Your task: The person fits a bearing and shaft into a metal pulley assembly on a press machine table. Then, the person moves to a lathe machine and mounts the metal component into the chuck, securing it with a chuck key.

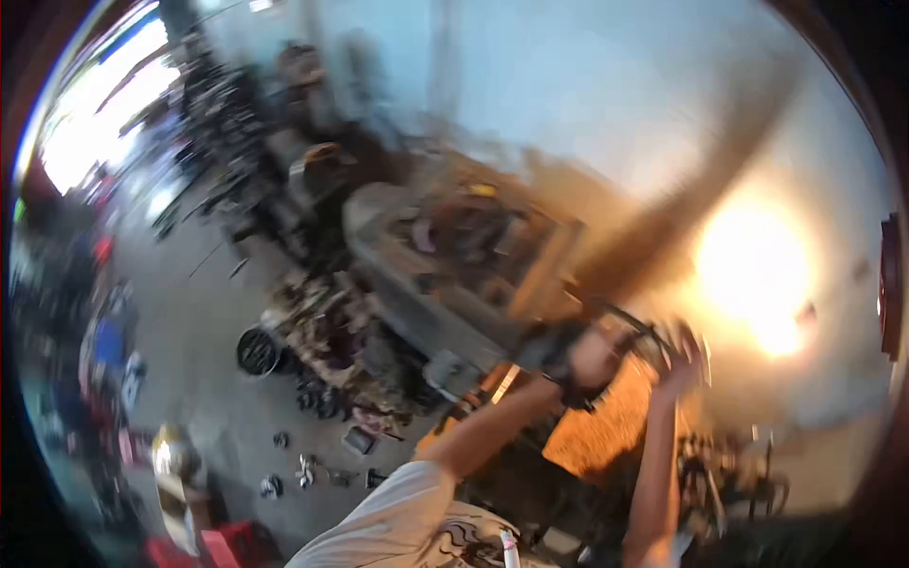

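Motion blur softens this view. My left hand (598, 358), with a dark band at the wrist, reaches in from the lower left and is closed at a dark curved piece (636, 322). The kind of that piece is too smeared to tell. On its other side is my right hand (680, 360), its fingers bent about the piece's edge. Both hands are close together, in front of a bright glare. Just below them lies a rough, orange-lit flat surface (601, 426).
A large grey machine-like body (417, 284) with a cluttered top stands left of my hands. Metal parts crowd along the wall (568, 85). On the floor (189, 350) are a dark round part (258, 351), several small pieces and a red object (237, 544).
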